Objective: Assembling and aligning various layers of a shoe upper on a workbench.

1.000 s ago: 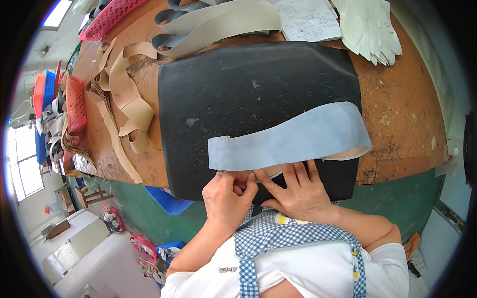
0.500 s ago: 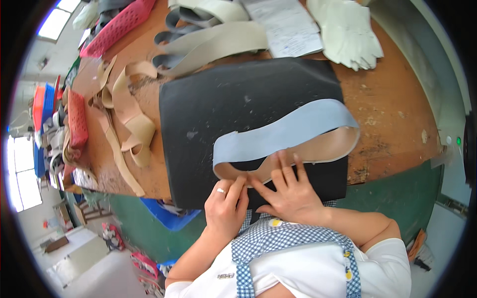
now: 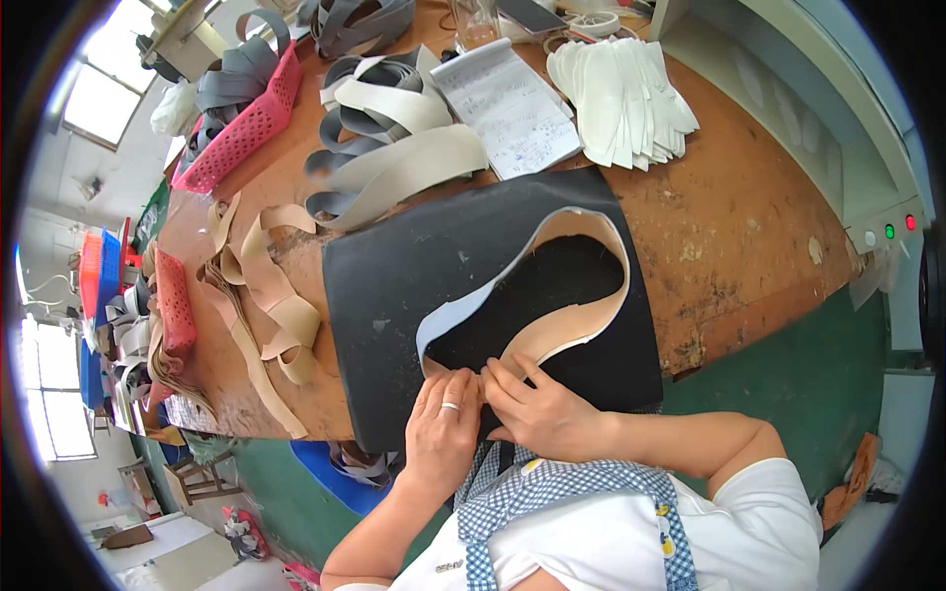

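A wide looped strip (image 3: pixel 562 330), light blue on one face and tan on the other, stands on edge on a black mat (image 3: pixel 379 281). Its near part is pinched by my left hand (image 3: pixel 441 428), which wears a ring, with the fingers closed together. Right beside it, my right hand (image 3: pixel 542 409) is closed on the same near part, thumb and fingers bent around the band. The fingertips of both hands almost meet and cover the strip between them. The loop's far end bulges away toward the mat's back right.
Tan strips (image 3: pixel 266 286) lie left of the mat. Grey and cream strips (image 3: pixel 394 163), a written notepad (image 3: pixel 512 113) and white flat pieces (image 3: pixel 626 103) are behind it. Pink baskets (image 3: pixel 236 123) stand at the left. A blue bin (image 3: pixel 330 478) sits below the table's edge.
My right hand has gone from lying spread on the strip to pinching it beside my left. The loop has opened wider and now stands more upright. The view has shifted too.
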The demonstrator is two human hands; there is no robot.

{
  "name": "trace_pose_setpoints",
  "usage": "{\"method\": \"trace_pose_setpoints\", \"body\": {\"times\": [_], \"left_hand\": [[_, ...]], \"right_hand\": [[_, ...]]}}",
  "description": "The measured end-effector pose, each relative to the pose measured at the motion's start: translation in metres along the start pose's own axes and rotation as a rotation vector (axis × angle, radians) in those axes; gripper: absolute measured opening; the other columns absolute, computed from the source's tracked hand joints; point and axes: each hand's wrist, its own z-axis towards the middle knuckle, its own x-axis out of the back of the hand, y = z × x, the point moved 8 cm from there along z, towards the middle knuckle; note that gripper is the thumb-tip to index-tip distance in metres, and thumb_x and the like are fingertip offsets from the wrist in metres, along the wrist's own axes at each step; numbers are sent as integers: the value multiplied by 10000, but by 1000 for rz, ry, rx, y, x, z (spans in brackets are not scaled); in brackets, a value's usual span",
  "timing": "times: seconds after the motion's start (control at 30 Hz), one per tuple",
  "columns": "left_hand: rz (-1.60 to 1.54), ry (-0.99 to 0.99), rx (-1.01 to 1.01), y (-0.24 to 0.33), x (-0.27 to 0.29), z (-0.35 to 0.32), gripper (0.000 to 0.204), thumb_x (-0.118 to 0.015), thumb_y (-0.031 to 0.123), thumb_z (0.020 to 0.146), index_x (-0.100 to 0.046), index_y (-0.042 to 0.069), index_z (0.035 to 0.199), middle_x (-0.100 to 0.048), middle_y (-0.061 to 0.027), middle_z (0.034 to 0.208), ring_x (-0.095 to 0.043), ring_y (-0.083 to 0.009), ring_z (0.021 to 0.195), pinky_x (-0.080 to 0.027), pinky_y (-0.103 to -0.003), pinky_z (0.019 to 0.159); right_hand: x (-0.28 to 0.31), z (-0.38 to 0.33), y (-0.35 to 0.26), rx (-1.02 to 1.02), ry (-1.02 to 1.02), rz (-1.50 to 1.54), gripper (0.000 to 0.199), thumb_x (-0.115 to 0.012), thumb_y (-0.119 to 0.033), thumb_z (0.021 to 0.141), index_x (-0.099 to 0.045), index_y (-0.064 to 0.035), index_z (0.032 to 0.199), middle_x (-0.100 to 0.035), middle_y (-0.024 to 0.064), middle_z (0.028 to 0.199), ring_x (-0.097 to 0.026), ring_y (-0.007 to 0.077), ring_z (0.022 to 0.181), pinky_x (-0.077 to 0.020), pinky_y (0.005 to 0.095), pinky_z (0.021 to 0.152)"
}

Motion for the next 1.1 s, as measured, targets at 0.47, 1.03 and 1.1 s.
{"method": "trace_pose_setpoints", "body": {"times": [0.47, 1.03, 1.1], "left_hand": [[-220, -45, -84, 13, 3, 21, 396, -778, 23, 722, -685, 0, 1106, -636, -105, 1112, -639, -270, 997, -470, -443, 1004], [-148, 142, -23, 28, -4, 10, 299, -782, 38, 733, -723, 2, 1024, -682, -84, 1060, -657, -224, 834, -544, -336, 715], [-155, 145, 9, 27, -3, 13, 292, -780, 30, 730, -723, 7, 1016, -686, -82, 1044, -657, -222, 809, -547, -325, 691]], "right_hand": [[20, -34, 36, -126, 260, 155, 394, -681, -192, 844, -684, -13, 1194, -652, 136, 1283, -587, 274, 1268, -446, 444, 1077], [23, -32, 35, -173, 396, 220, 346, -622, -117, 754, -697, 73, 1034, -670, 181, 1087, -633, 320, 1111, -518, 431, 1003], [21, -31, 36, -183, 400, 228, 345, -623, -118, 753, -694, 73, 1032, -670, 181, 1085, -634, 321, 1108, -519, 430, 1002]]}}
